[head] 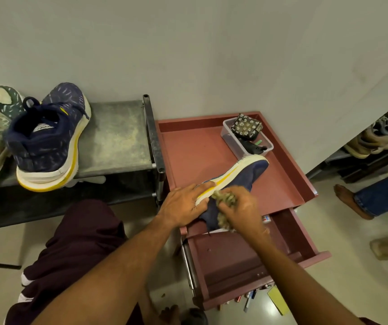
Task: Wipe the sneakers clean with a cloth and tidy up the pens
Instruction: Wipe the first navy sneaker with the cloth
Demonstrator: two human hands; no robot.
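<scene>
Right hand clutches the cloth against the sneaker (navy); left hand presses it, fingers straight

One sneaker lies on the cabinet, a box behind it; the other sneaker stands left on the desk.

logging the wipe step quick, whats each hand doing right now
left hand: open, straight fingers pressing on the sneaker at its sole edge.
right hand: closed around the cloth, held against the sneaker.
</scene>
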